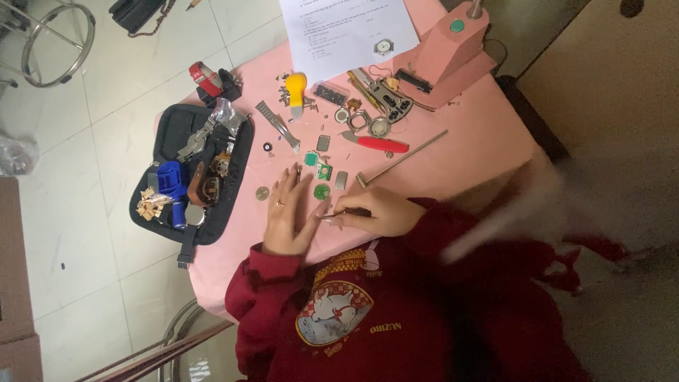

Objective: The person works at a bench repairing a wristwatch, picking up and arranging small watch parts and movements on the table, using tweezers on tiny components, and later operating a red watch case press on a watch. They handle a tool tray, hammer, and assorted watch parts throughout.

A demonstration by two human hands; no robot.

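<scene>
Left hand (pixel 288 212): fingers spread flat on the pink tablecloth (pixel 467 134), grasping nothing.
Right hand (pixel 375 212): pinched around thin metal tweezers (pixel 338 213), frame centre.
Nearby: small green circuit pieces (pixel 322 172), round metal disc (pixel 262 193).
Left: black fabric tool pouch (pixel 194 173).

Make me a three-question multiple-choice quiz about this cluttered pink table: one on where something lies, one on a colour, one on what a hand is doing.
1. Where is the black tool pouch?
A. at the table's floor-side edge
B. under the paper
C. on the person's lap

2. What colour is the knife handle?
A. green
B. red
C. white

3. The right hand:
A. lies empty
B. grips a thin tool
C. lifts the paper

Answers: 1 A, it overhangs the edge by the tiles; 2 B, plainly red; 3 B, fingers pinch a slim tool beside the left hand.
</scene>
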